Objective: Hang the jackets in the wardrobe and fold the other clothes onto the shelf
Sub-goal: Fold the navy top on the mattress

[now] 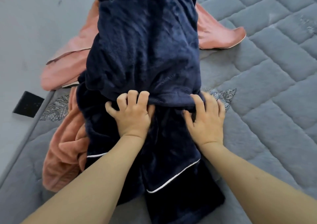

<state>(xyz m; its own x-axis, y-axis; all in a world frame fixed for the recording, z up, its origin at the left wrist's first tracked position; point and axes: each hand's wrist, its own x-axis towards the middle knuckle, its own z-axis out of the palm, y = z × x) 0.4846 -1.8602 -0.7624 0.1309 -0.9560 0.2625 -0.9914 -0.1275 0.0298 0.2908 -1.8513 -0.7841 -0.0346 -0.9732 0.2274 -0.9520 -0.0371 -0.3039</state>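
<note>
Grey quilted mattress (267, 79) carried a plush navy fleece garment (145, 48) at frame centre, over crumpled salmon-pink clothes (63, 155); left hand (132, 114) and right hand (205, 119) gripped its folded edge.

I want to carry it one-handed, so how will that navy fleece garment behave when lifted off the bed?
The navy fleece garment will probably flop and drape: it already bunches into soft folds where the left hand and right hand grip it. The plush pile suggests bulk rather than weight. Its long trailing ends would likely dangle.
</note>
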